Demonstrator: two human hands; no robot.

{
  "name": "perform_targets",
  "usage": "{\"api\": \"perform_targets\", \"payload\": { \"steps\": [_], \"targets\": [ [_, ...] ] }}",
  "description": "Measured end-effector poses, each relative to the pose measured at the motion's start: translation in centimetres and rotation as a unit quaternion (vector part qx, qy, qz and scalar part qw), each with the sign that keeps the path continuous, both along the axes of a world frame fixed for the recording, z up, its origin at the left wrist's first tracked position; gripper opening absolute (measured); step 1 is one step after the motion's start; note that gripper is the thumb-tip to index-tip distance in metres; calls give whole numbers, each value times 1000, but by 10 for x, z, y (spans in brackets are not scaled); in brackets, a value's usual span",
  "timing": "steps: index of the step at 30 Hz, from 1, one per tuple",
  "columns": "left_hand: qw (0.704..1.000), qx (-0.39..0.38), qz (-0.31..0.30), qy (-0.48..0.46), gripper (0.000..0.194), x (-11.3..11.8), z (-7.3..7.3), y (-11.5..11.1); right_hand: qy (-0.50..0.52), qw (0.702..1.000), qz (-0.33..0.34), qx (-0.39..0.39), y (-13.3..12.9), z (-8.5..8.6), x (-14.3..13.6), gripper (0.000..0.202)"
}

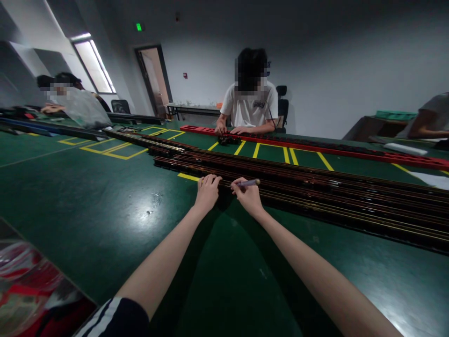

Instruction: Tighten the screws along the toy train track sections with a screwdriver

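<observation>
The right hand (248,194) had its thumb and fingers closed round a pen (249,183), which leaned over with its thick end to the right and its tip toward the left hand (208,191). That hand lay with bent fingers on the near edge of the strips (315,189); whether it pinched one or merely rested there, I could not tell. The strips, long, dark and glossy, lay side by side on the green table (87,187), running from just left of the hands out past the right side of the view, their left ends uneven. Some yellow tape (188,177) showed beside the left hand.

Slipping seemed the likeliest trouble. The strips looked smooth and loose, so a light left hand could let one slide under a push from the pen, and the tip would skid with it. The left fingers were also near the tip (whether it touched a strip was too small to make out), so a skid leftward could catch them. With so many strips packed close, the pen could stray onto a neighbour, the more so as the hands shaded the spot. Across the table a co-worker (250,110) handled a dark part (228,139) by a red rail (368,154); a knock from that side might jostle the far strips.
</observation>
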State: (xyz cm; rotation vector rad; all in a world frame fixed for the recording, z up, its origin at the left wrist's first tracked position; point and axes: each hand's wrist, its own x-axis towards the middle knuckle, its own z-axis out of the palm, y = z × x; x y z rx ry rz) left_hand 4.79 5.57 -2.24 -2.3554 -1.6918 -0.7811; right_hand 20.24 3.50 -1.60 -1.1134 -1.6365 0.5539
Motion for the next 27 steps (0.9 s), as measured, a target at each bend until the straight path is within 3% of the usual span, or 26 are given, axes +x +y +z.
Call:
{"api": "perform_targets", "payload": {
  "steps": [15, 27],
  "targets": [
    [1000, 23, 14, 1, 44, -2, -1, 2, 19, 998, -49, 19, -6, 0, 2, 25],
    [999, 22, 32, -22, 44, -9, -1, 8, 40, 999, -26, 21, -5, 0, 1, 22]
  ]
}}
